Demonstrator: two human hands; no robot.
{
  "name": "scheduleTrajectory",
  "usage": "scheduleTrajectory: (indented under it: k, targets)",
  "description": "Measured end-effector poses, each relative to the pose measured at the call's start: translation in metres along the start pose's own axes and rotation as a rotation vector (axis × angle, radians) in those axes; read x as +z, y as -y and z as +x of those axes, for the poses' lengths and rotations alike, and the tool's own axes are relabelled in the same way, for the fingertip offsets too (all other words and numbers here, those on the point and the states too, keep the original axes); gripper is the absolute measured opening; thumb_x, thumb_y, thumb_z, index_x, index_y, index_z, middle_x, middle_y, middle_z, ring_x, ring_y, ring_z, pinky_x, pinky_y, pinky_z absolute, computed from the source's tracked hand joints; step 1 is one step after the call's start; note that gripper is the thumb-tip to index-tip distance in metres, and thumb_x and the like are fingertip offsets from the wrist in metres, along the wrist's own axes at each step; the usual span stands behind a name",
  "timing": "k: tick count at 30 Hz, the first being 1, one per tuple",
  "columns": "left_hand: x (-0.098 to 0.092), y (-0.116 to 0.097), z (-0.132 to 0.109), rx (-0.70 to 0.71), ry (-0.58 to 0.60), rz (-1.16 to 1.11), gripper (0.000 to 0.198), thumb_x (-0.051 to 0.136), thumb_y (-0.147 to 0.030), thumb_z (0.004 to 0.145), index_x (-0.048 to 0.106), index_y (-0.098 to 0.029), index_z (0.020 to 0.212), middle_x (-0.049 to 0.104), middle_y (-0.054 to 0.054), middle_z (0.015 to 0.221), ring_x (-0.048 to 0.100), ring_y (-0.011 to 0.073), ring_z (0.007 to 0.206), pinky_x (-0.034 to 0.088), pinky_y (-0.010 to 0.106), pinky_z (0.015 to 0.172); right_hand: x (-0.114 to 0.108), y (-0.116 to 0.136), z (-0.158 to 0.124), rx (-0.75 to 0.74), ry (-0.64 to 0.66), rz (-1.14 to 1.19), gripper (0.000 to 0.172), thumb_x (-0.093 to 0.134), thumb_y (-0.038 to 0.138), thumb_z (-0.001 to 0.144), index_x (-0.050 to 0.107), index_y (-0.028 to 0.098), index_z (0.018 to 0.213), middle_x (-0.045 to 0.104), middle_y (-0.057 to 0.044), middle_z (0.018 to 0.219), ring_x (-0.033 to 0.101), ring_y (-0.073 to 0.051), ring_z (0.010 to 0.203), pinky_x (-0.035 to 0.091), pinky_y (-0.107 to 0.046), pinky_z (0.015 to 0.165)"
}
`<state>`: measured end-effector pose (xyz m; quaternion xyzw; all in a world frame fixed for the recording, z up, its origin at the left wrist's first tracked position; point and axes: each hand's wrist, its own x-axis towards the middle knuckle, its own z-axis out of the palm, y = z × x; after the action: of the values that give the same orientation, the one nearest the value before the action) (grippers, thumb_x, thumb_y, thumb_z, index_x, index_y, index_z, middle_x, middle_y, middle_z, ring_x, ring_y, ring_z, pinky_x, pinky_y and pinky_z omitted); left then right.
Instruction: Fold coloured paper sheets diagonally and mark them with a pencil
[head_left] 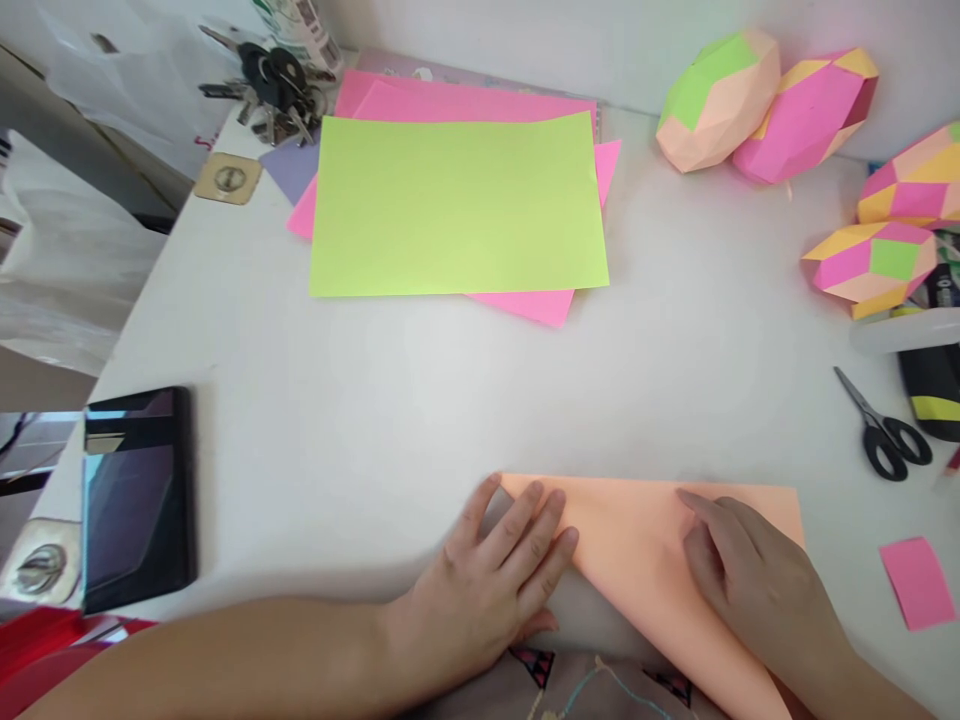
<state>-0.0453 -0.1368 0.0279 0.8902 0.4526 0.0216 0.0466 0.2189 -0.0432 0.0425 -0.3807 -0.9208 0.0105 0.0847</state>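
Note:
A peach sheet of paper [630, 530], folded over along a slanted edge, lies at the table's front and partly hangs toward my lap. My left hand [499, 560] rests with spread fingers on its pointed left corner, pressing it to the table. My right hand [757, 570] is on the right part of the sheet, index finger stretched along the paper near its upper edge, the other fingers curled. The curled fingers are partly hidden, so I cannot see whether they pinch the paper.
A green sheet [457, 205] covers pink sheets [525, 305] at the back. Keys [274, 90] lie beside them; a dark phone-like device [139, 500] is left. Faceted paper shapes [720, 100], black-handled scissors [885, 430] and a small pink paper piece [918, 583] are right.

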Motion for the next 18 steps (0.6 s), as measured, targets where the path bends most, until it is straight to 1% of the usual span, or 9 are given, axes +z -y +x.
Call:
scheduleTrajectory:
  k: [5,7,11,14,18]
  targets:
    - [0.001,-0.001,-0.001,-0.012,-0.028,-0.007,0.057,0.035,-0.056,0.094,0.047,-0.017,0.134,0.046,0.015,0.141,0.035,0.0320,0.133,0.015,0.060,0.109,-0.002,0.002,-0.003,0.094,0.023,0.018,0.021,0.042,0.013,0.090,0.060,0.013,0.101,0.058,-0.002,0.063,0.055,-0.014,0.055,0.045,-0.028,0.052]
    - [0.001,-0.001,-0.001,-0.014,-0.032,-0.006,0.057,0.038,-0.056,0.093,0.048,-0.017,0.132,0.048,0.016,0.140,0.036,0.0315,0.132,0.015,0.059,0.110,-0.002,0.003,-0.003,0.101,0.004,-0.004,0.020,0.044,0.013,0.090,0.061,0.012,0.101,0.056,-0.001,0.060,0.054,-0.014,0.054,0.045,-0.027,0.053]
    - [0.003,-0.003,-0.001,-0.038,-0.066,-0.021,0.059,0.046,-0.058,0.089,0.052,-0.015,0.129,0.051,0.018,0.136,0.041,0.0318,0.129,0.013,0.058,0.113,-0.002,0.004,-0.005,0.088,-0.035,-0.040,0.019,0.047,0.012,0.090,0.061,0.010,0.103,0.057,0.000,0.061,0.054,-0.012,0.055,0.044,-0.025,0.053]
    - [0.006,-0.004,-0.002,-0.051,-0.105,-0.036,0.061,0.050,-0.059,0.086,0.054,-0.014,0.127,0.052,0.019,0.134,0.044,0.0326,0.126,0.012,0.057,0.114,-0.002,0.002,-0.008,0.071,-0.048,-0.048,0.022,0.049,0.010,0.089,0.061,0.010,0.107,0.058,-0.001,0.063,0.055,-0.012,0.057,0.041,-0.025,0.051]
    - [0.010,-0.006,-0.003,-0.065,-0.129,-0.051,0.063,0.055,-0.059,0.083,0.054,-0.014,0.127,0.052,0.019,0.135,0.044,0.0337,0.126,0.015,0.056,0.114,0.000,0.001,-0.013,0.035,-0.056,-0.044,0.034,0.049,0.005,0.087,0.056,0.009,0.120,0.058,-0.001,0.066,0.054,-0.012,0.057,0.039,-0.025,0.050]
